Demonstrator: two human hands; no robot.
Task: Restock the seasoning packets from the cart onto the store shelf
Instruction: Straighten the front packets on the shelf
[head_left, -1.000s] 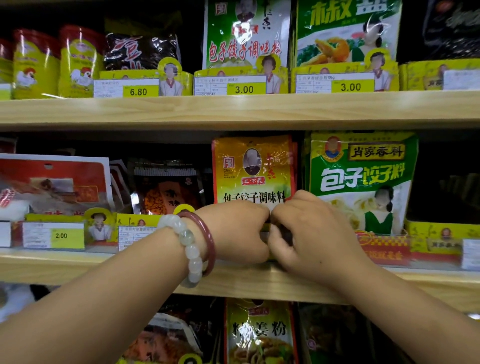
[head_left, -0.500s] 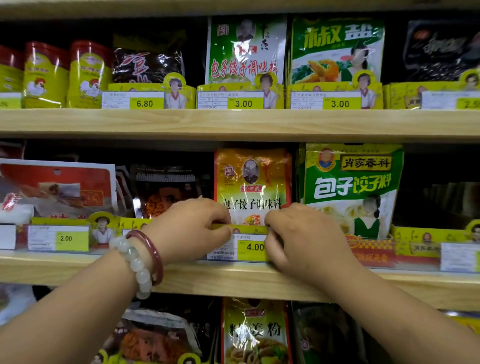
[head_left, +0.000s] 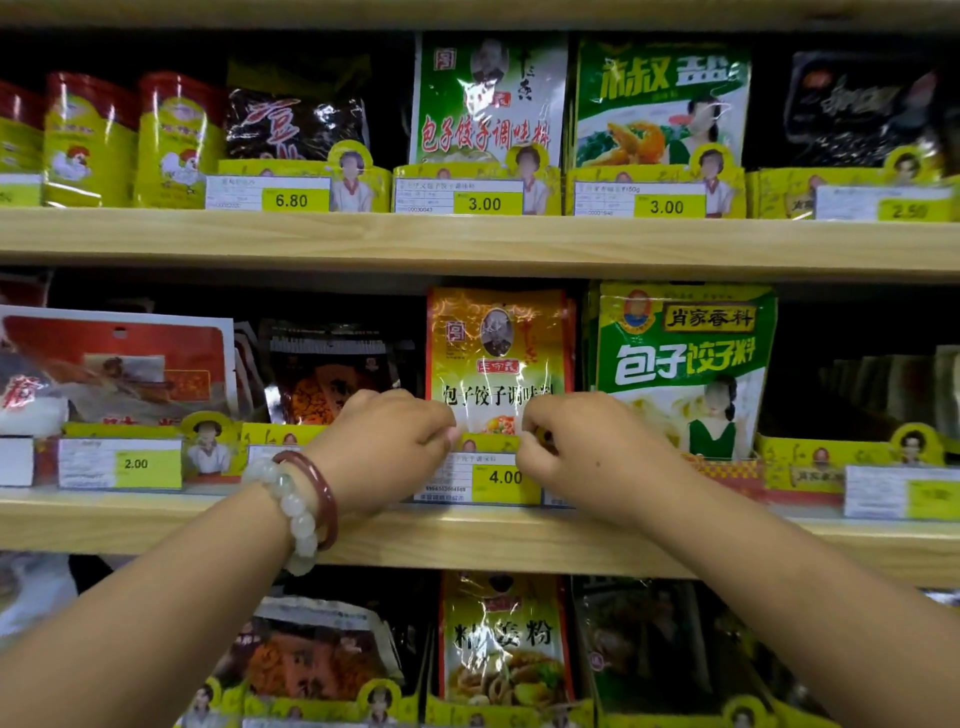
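An orange-yellow seasoning packet (head_left: 498, 353) stands upright at the front of its row on the middle shelf (head_left: 467, 538), behind a yellow tray front with a 4.00 price tag (head_left: 485, 478). My left hand (head_left: 387, 452), with two bracelets on its wrist, pinches the packet's lower left corner with curled fingers. My right hand (head_left: 592, 457) pinches the lower right corner the same way. Both sets of fingertips are hidden behind the knuckles. The cart is out of view.
A green dumpling-seasoning packet (head_left: 685, 364) stands tight against the right side, and a dark packet (head_left: 327, 369) leans on the left. The upper shelf (head_left: 467, 241) holds tins and packets with price tags. More packets (head_left: 501, 649) fill the shelf below my arms.
My hands, joined in front of the packet a second ago, have spread to its lower corners, uncovering the 4.00 tag. The view has tilted up slightly.
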